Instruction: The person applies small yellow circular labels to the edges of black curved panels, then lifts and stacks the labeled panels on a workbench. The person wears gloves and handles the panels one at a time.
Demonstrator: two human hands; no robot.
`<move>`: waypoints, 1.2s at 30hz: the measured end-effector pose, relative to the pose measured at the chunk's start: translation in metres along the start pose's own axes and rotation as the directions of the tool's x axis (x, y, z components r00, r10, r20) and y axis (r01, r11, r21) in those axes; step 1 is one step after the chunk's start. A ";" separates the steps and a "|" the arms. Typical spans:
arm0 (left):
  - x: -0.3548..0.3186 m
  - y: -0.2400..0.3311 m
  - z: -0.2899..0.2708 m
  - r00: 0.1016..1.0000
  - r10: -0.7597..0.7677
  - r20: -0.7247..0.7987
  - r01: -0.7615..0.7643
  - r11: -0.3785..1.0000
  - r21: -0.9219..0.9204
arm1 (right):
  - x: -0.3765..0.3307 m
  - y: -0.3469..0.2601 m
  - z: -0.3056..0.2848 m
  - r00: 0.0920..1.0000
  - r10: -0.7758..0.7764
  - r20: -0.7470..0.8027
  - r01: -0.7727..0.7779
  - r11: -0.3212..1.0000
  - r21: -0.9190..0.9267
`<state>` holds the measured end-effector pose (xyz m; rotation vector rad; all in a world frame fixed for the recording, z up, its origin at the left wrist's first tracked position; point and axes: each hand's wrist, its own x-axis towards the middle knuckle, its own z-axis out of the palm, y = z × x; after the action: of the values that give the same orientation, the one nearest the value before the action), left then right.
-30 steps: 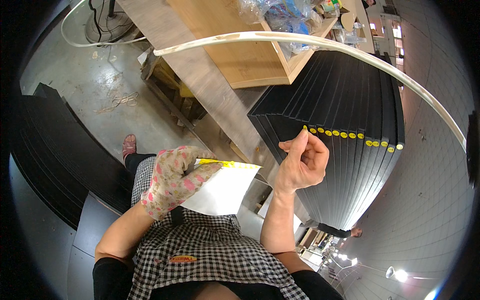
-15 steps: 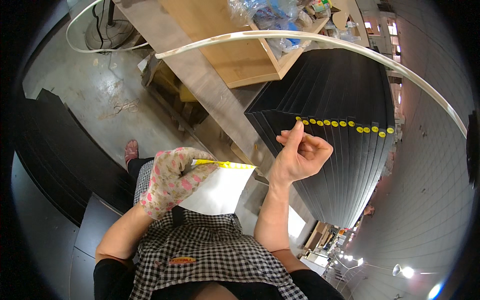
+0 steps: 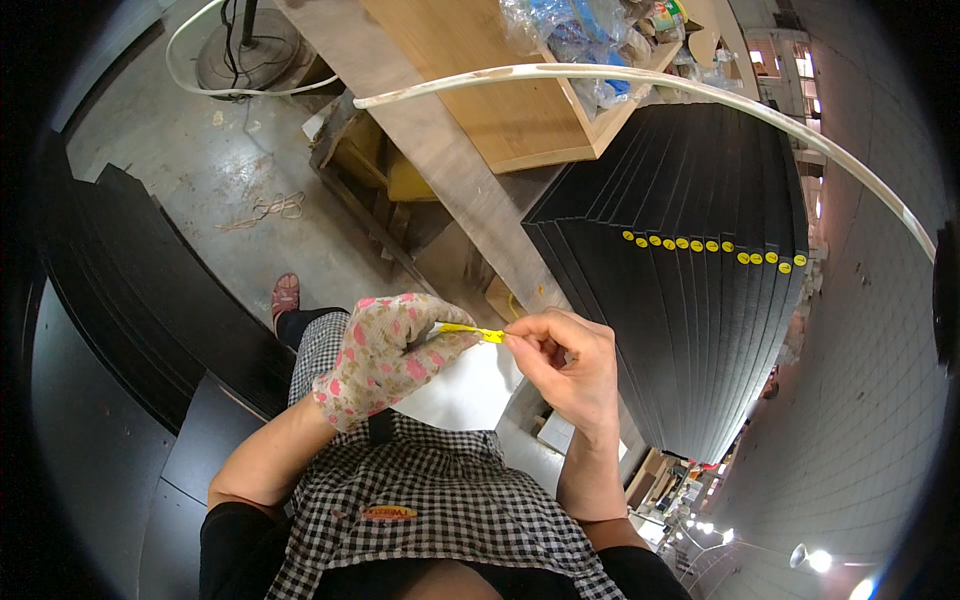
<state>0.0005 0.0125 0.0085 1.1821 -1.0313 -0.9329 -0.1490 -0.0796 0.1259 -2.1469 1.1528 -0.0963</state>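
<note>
Between the floral-gloved left hand [image 3: 400,355] and bare right hand [image 3: 568,368] hangs white, yellow-edged paper [image 3: 462,392]. Both grip it, nearly closed.

A pale glove [image 3: 375,372] with a pink floral print covers the left hand [image 3: 398,350]; the right hand [image 3: 568,368] is bare. Short black sleeves [image 3: 240,548] flank a black-and-white checked apron [image 3: 430,470] bearing a yellow-and-red oval patch [image 3: 389,513]. Below shows a reddish open-toed shoe [image 3: 286,294].

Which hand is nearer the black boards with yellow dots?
Right. The bare right hand overlaps the left side of the black boards in this view; the gloved left hand is farther left, holding a white sheet.
</note>
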 end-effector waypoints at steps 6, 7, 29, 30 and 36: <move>0.005 -0.004 0.003 0.999 -0.042 0.024 0.041 0.999 0.018 | 0.004 0.008 0.006 0.999 0.039 -0.010 -0.039 0.999 -0.032; 0.006 -0.005 0.003 0.999 -0.046 0.029 0.045 0.998 0.045 | 0.005 0.009 0.007 0.997 0.073 -0.017 -0.073 0.997 0.012; 0.025 -0.013 0.016 0.977 0.181 0.109 -0.202 0.951 0.234 | 0.033 0.048 0.021 0.663 0.018 -0.749 0.212 0.955 0.210; 0.027 -0.012 0.017 0.968 0.231 0.099 -0.248 0.939 0.239 | 0.032 0.047 0.019 0.679 0.025 -0.733 0.206 0.952 0.224; 0.054 -0.007 0.035 0.922 0.303 0.240 -0.368 0.879 0.304 | 0.031 0.045 0.018 0.689 0.067 -0.722 0.170 0.953 0.251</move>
<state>-0.0185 -0.0491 0.0112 1.1592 -1.5466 -0.6051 -0.1556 -0.1099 0.0773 -1.8823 1.3770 -1.1791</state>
